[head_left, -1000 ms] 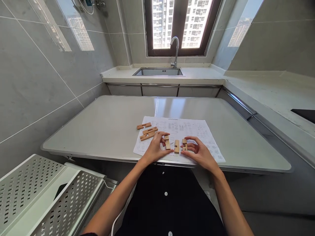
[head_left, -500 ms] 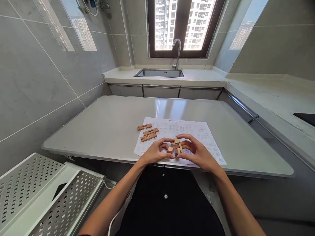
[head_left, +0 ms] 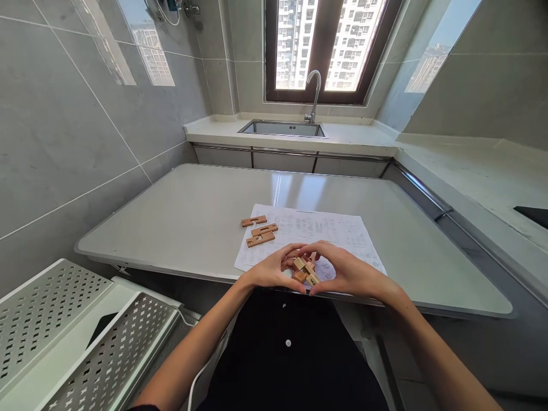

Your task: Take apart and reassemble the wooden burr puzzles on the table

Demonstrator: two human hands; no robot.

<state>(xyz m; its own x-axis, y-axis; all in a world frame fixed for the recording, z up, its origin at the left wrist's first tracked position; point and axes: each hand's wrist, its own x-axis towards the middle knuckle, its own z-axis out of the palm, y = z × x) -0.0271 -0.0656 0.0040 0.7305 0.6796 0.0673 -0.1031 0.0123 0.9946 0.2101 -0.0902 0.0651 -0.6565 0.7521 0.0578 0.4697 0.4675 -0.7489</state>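
White rounded-corner bench [head_left: 205, 217] with a white printed paper sheet [head_left: 342, 228] near its front edge. Three flat, notched strips of brown wood [head_left: 270, 228] lie at the sheet's left side, the farthest straddling its margin; beyond the bench is a rectangular steel sink [head_left: 282, 128] with a curved chrome faucet [head_left: 317, 94]. A pale perforated metal rack [head_left: 145, 319] stands at lower left. The cluster of light-brown notched wooden blocks [head_left: 301, 266] sits between the hands, over the sheet's near part; fingers partly hide it. The left hand [head_left: 272, 269] and right hand [head_left: 349, 275] both curl around the cluster, fingers arched on the far side, thumbs close together on the near side, forearms converging from below.
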